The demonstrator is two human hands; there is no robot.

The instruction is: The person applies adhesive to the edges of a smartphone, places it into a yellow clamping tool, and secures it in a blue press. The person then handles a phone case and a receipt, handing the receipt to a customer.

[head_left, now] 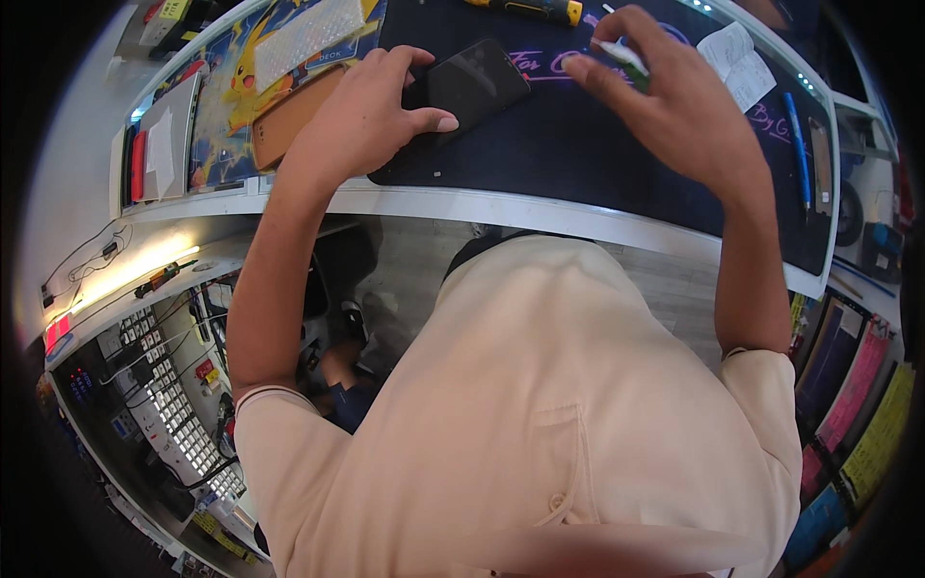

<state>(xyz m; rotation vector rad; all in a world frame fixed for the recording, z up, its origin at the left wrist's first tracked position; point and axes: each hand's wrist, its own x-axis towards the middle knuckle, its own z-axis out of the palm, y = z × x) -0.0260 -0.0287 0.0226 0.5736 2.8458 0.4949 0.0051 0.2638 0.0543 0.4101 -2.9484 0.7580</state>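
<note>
A dark smartphone [479, 85] lies screen up on the black mat [578, 159]. My left hand [371, 111] grips its left end, thumb at the near edge and fingers at the far edge. To the right, my right hand [674, 111] is raised over the mat, apart from the phone. Between its thumb and fingers is a small white and green thing [631, 65], partly hidden, whose kind I cannot make out. Left of the phone, a brown phone case [289, 120] lies partly behind my left forearm.
Bubble wrap [313, 40] lies at the far left. A yellow and black tool handle [540, 10] is at the far edge. Crumpled paper [737, 69] and a blue pen [798, 149] lie at the right. A lower shelf [125, 299] with cables stands at left.
</note>
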